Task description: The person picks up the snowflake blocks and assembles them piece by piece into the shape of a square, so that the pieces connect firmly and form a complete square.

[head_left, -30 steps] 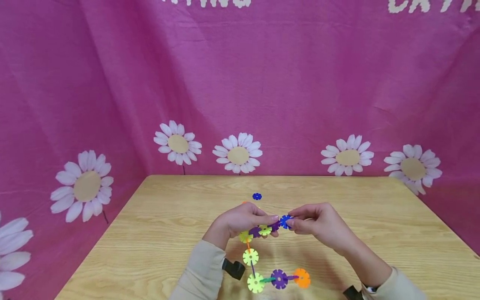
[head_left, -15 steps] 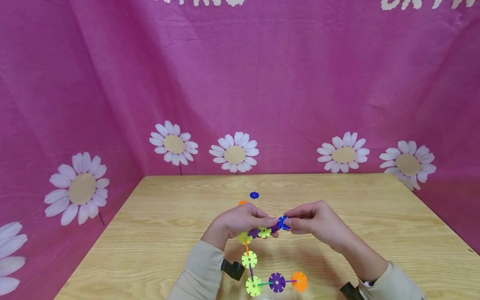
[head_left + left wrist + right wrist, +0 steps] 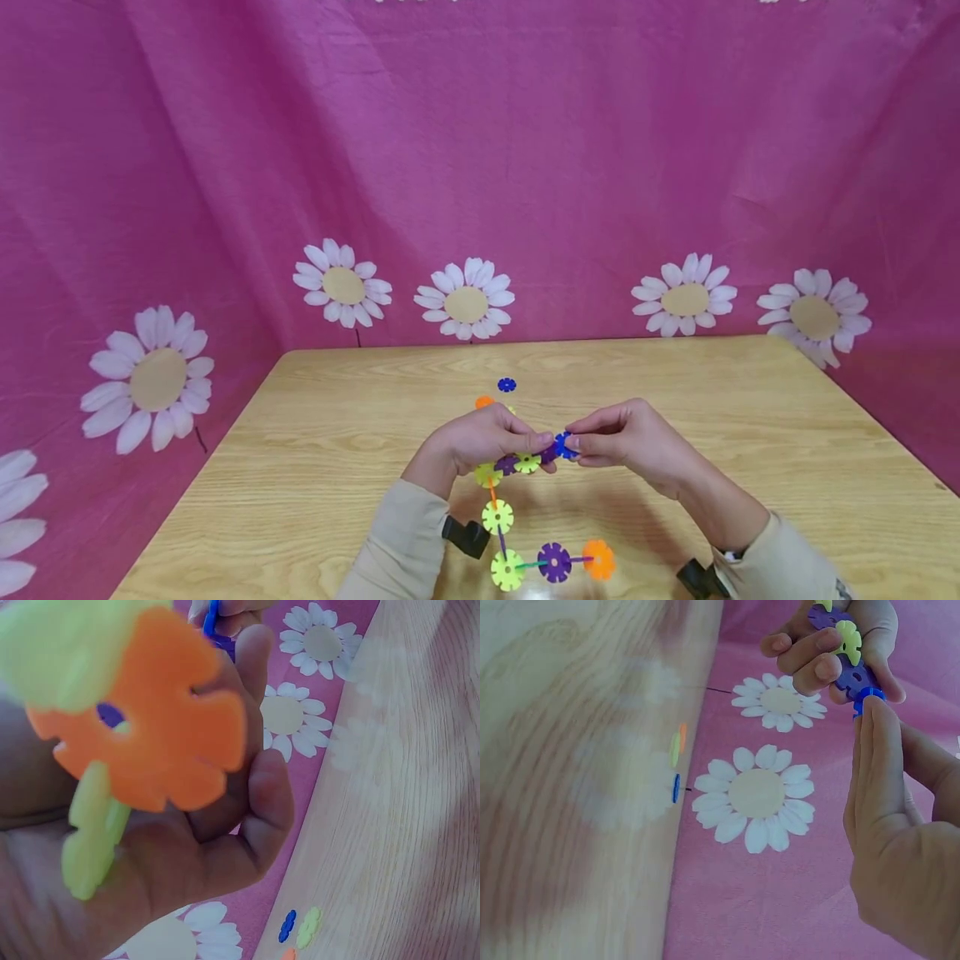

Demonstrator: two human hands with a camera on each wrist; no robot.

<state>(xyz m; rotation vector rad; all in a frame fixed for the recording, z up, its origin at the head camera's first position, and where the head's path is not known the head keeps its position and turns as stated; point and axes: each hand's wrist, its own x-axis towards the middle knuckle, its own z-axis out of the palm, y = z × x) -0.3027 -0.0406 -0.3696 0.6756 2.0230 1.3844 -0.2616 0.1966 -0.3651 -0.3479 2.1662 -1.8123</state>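
A chain of slotted, snowflake-shaped plastic discs in yellow, purple and orange hangs from my left hand. That hand pinches the purple disc near the chain's upper end, thumb on top. My right hand pinches a blue disc between thumb and fingers, its edge against the purple one. Whether their slots interlock I cannot tell. From the lower yellow corner the chain runs right to an orange disc. Close up in the left wrist view, another orange disc with yellow ones covers part of the palm.
Beyond the left hand a loose blue disc and an orange disc lie on the wooden table. A yellow disc lies beside them. A pink cloth with printed daisies stands behind the table.
Both hands keep their grips and nearly the same place, with the blue disc slightly nearer the left thumb. The chain's lower end swings a little. The head view shifts slightly.
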